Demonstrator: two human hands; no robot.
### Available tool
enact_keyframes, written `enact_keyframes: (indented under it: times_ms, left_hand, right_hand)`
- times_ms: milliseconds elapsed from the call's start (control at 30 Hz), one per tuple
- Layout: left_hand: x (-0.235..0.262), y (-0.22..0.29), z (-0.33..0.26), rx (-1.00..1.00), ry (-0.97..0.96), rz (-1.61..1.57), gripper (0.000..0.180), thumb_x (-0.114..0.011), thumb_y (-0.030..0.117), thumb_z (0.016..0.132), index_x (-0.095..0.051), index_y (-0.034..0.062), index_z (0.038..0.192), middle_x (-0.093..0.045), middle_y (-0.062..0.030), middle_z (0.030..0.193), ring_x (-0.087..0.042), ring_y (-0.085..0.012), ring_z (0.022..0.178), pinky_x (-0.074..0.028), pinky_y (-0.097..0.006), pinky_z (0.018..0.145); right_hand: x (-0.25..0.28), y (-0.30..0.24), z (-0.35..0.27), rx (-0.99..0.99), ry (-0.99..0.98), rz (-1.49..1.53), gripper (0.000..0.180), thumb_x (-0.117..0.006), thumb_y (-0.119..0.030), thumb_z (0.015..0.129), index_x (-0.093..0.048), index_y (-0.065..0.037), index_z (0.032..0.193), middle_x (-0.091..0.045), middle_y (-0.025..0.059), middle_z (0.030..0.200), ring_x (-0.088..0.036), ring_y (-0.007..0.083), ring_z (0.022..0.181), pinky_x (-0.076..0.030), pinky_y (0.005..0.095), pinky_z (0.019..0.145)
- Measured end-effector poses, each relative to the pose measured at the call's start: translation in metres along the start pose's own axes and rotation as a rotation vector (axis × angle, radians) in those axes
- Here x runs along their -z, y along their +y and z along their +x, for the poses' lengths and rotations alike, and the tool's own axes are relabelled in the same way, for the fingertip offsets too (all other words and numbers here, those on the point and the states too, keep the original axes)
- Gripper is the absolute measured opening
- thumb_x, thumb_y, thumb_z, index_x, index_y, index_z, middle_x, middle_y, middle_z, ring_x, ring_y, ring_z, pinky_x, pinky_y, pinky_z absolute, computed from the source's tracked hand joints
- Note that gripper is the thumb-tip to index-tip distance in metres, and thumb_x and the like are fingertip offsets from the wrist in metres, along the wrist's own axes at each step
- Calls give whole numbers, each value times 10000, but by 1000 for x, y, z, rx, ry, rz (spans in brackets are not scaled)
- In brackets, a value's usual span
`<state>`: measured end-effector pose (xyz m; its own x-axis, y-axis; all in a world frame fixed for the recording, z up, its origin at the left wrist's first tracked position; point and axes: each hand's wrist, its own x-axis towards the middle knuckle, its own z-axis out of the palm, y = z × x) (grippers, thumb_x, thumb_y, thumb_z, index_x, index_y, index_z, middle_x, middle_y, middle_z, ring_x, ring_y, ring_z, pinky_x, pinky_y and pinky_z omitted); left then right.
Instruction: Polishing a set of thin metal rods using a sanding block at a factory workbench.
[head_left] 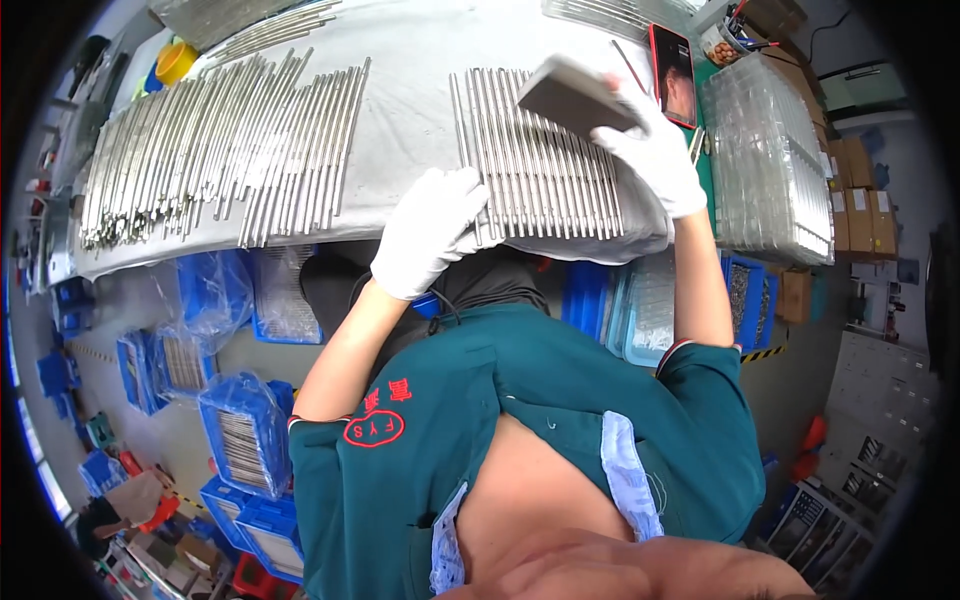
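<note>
Bright, even overhead light, glare on the metal rods (540, 150), heavy fisheye bending and perhaps slight blur toward the dark rim.

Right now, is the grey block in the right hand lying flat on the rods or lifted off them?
Lifted and tilted: the right hand grips the grey block above the rods.

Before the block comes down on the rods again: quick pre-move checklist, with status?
1. Right hand grips the flat grey block: ok, gloved fingers are closed on its right end.
2. Block clear of the rods: ok, it is raised and tilted above the row of metal rods.
3. Left hand steadies the row: ok, it rests on the row's lower left corner.
4. Rods lie parallel: ok, evenly side by side on the grey cloth.
5. Phone clear of the block: cannot tell, it lies close behind the right hand.
</note>
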<state>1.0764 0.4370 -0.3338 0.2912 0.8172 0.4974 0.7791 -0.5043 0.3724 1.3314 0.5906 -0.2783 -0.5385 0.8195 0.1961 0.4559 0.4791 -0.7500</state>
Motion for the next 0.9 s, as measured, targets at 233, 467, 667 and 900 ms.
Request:
enact_keyframes:
  times_ms: [233,467,667,900]
  left_hand:
    - [6,8,6,-68,-114,175,564,-697,335,727,-566,-1,1160,-558,-158,1160,-523,-309,1038,-408,-417,926]
    - [11,18,8,63,-136,134,605,-723,358,710,-576,-8,1169,-543,-172,1199,-511,-311,1087,-386,-435,961]
    - [9,20,11,79,-246,177,632,-708,341,742,-524,5,1245,-515,-171,1249,-492,-319,1145,-328,-453,1035]
    - [10,19,6,42,-300,194,688,-665,434,783,-495,21,1308,-501,-200,1303,-489,-375,1195,-306,-520,1058]
  right_hand:
    - [-30,15,-67,-174,803,220,696,-723,-4,808,-418,-28,1434,-541,132,1312,-553,194,1124,-449,291,959]
    - [-40,51,-78,1,818,10,700,-758,18,779,-455,-26,1409,-600,131,1215,-594,183,1035,-482,279,900]
    - [-40,50,-72,87,801,-158,713,-775,-2,770,-486,-141,1407,-649,131,1025,-637,206,848,-524,311,762]
    - [-40,62,-77,60,777,-208,723,-807,-47,737,-507,-130,1389,-650,153,1021,-637,250,829,-518,333,756]
